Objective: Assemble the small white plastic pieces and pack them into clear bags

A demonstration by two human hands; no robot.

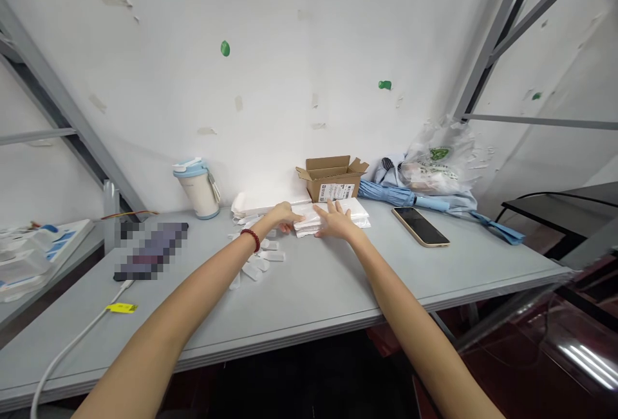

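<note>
Both my arms reach forward over the grey table (313, 290). My right hand (334, 221) lies flat with fingers spread on a stack of white plastic bags (355, 213) in front of a small open cardboard box (333, 177). My left hand (284, 216), with a red bead bracelet at the wrist, has its fingers together at the left edge of the same stack, seemingly pinching it. Another pile of white bags (263, 203) lies just behind the left hand. Several small white packets (261, 264) are scattered under my left forearm.
A white and blue jug (197, 188) stands at the back left. A phone (420, 226) lies face up to the right, near a folded blue umbrella (400, 197) and a plastic bag (437, 161). A white cable with a yellow tag (121, 307) runs across the left.
</note>
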